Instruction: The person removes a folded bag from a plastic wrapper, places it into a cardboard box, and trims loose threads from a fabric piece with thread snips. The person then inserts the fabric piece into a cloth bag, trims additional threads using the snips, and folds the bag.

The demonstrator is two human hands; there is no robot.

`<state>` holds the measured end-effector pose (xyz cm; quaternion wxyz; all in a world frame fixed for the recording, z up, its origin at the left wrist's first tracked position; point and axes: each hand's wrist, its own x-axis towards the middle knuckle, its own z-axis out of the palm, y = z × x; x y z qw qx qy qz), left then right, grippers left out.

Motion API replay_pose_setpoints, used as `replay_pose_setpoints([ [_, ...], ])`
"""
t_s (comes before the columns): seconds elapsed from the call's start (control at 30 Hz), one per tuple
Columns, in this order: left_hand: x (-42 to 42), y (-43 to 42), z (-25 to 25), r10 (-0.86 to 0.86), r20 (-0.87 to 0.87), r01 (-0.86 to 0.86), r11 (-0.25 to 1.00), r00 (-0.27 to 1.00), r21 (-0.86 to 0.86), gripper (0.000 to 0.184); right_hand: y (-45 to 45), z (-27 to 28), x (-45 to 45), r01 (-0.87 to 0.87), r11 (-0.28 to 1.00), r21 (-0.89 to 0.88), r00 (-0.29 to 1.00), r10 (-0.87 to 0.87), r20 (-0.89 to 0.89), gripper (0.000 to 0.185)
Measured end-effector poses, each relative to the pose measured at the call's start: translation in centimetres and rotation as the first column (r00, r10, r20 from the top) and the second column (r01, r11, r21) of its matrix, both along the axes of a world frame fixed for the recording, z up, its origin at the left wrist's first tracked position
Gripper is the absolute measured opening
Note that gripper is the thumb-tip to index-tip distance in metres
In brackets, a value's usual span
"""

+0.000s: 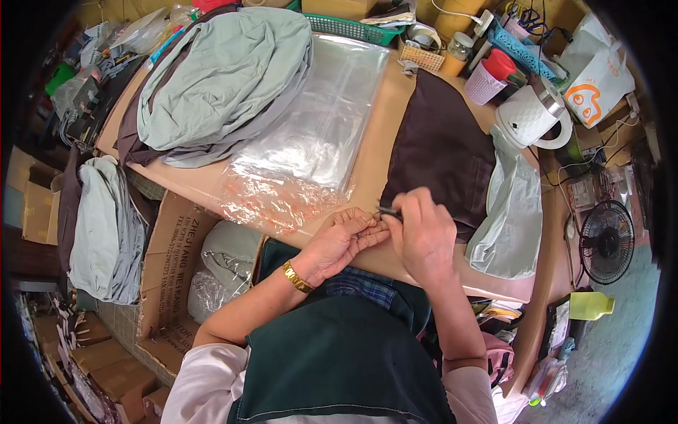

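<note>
Both my hands meet over the near edge of the table (367, 177). My left hand (345, 240), with a gold watch on the wrist, has its fingertips pinched on something too small to make out. My right hand (426, 233) is closed around a small dark tool (387, 212), whose end touches the left fingertips. Just beyond my right hand lies a dark brown cloth piece (441, 152), with a pale grey-green cloth (508, 212) at its right. Clear plastic sheets (318, 113) lie beyond my left hand.
Grey-green garments (219, 78) are heaped at the table's far left. A white kettle (531, 113), a pink basket (486, 81) and a green basket (353, 30) stand at the back. An open cardboard box (166, 283) is at the lower left, a black fan (607, 242) at the right.
</note>
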<state>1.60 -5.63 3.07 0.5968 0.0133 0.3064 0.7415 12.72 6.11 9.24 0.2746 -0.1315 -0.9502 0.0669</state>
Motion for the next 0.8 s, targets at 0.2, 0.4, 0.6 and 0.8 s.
replay_pose_setpoints([
  [0.2,0.1,-1.1,1.1,-0.108,-0.068,0.106,0.994,0.992,-0.029,0.016,8.2,-5.7,-2.1,-0.061,0.948,-0.311,0.978,0.119,0.171,0.022],
  [0.4,-3.8,-5.3,1.0,-0.706,-0.683,0.427,0.685,0.19,-0.59,0.031,10.1,-10.5,-2.8,0.205,0.95,-0.236,0.973,-0.172,0.152,0.02],
  [0.6,-2.3,1.7,0.2,-0.528,-0.796,0.147,0.849,0.297,-0.508,0.031,8.6,-8.3,-2.8,0.15,0.94,-0.307,0.989,-0.141,0.052,0.019],
  [0.8,-1.6,2.0,-1.3,-0.496,-0.864,0.097,0.868,0.087,-0.488,0.037,11.2,-10.8,-3.2,0.198,0.95,-0.242,0.98,-0.185,0.075,0.022],
])
